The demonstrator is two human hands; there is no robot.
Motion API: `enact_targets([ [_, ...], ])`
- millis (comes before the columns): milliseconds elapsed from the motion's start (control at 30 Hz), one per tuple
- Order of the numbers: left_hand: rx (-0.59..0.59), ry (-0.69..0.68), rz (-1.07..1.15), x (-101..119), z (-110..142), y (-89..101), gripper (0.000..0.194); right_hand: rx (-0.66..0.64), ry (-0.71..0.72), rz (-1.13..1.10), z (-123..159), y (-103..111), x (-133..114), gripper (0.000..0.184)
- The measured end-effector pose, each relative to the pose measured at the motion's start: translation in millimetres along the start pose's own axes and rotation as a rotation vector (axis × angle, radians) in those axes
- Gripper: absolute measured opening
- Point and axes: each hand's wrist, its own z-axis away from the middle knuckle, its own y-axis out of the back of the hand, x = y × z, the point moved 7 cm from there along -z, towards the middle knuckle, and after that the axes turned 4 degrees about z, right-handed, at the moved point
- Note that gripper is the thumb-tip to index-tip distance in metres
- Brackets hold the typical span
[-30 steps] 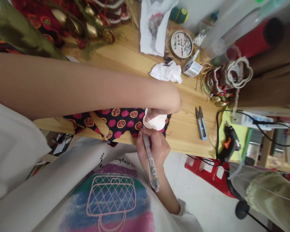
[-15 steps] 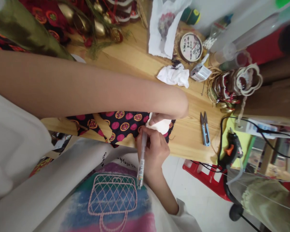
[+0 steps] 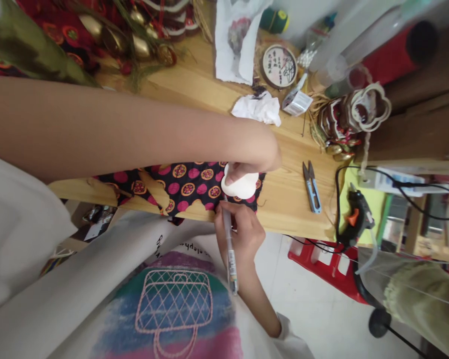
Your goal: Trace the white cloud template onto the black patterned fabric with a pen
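My left hand (image 3: 257,153) reaches in from the left, bent at the wrist. Its fingertips hold down a white scalloped-edge template (image 3: 244,186); the other fingers are partly hidden behind the hand. Beneath the template lies dark fabric (image 3: 189,188) with pink and orange round motifs, its lower edge cut unevenly. Just below the template, my right hand (image 3: 243,233) is closed around a clear-barrelled pen (image 3: 231,254). The pen's tip points at the fabric close to the template's lower left edge; whether it touches cannot be made out.
Blue-handled thread snips (image 3: 313,188) lie on the wooden table (image 3: 284,199) to the right. Beyond them are a black glue gun (image 3: 357,217) and its cable. Along the back stand a round labelled tin (image 3: 280,66), crumpled tissue (image 3: 258,107) and a small box (image 3: 297,103). A red stool (image 3: 329,264) is below.
The view has shifted a little. My right hand and the pen have drawn slightly down from the template, and more of the template's lower edge shows. My left hand keeps its hold.
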Motion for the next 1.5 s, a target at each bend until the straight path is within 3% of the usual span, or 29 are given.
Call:
enact_targets([
  [100, -0.350, -0.074, -0.268, 6.4, 8.0, -17.0, 0.028, -0.017, -0.054, -0.120, 2.1, 1.7, 10.2, 0.006],
  [167, -0.419, -0.118, -0.368, 8.8, 11.5, -21.1, 0.031, -0.022, -0.100, -0.181, 3.8, 2.2, 17.1, 0.006],
  [367, -0.413, -0.109, -0.400, 8.6, 14.6, -20.1, 0.035, 0.049, -0.171, -0.229, 5.8, 11.9, 31.9, 0.006],
  [500, -0.438, -0.084, -0.392, 4.9, 16.5, -18.6, 0.027, 0.072, -0.236, -0.305, 5.0, 23.1, 43.9, 0.005],
  [700, -0.460, -0.057, -0.374, 6.6, 18.1, -15.4, 0.022, 0.123, -0.216, -0.342, 6.0, 34.3, 48.9, 0.009],
  [900, -0.385, -0.042, -0.319, 4.6, 27.0, -8.0, 0.024, 0.366, -0.401, -0.350, 18.9, 39.8, 68.9, 0.016],
  [1000, -0.348, -0.023, -0.255, -2.6, 33.8, -6.0, 0.024, 0.282, -0.301, -0.285, 12.4, 37.2, 67.4, 0.020],
  [1100, -0.341, -0.034, -0.222, -7.2, 39.6, -7.0, 0.019, 0.120, -0.012, -0.188, 2.3, 31.1, 45.8, 0.021],
  [1167, -0.353, -0.039, -0.215, -8.9, 42.5, -8.9, 0.016, 0.082, 0.122, -0.154, 0.4, 28.4, 31.0, 0.018],
  [1500, -0.246, -0.053, -0.269, 10.4, 56.1, -0.8, 0.031, 0.106, 0.201, -0.034, 3.9, 8.5, 0.2, 0.019],
])
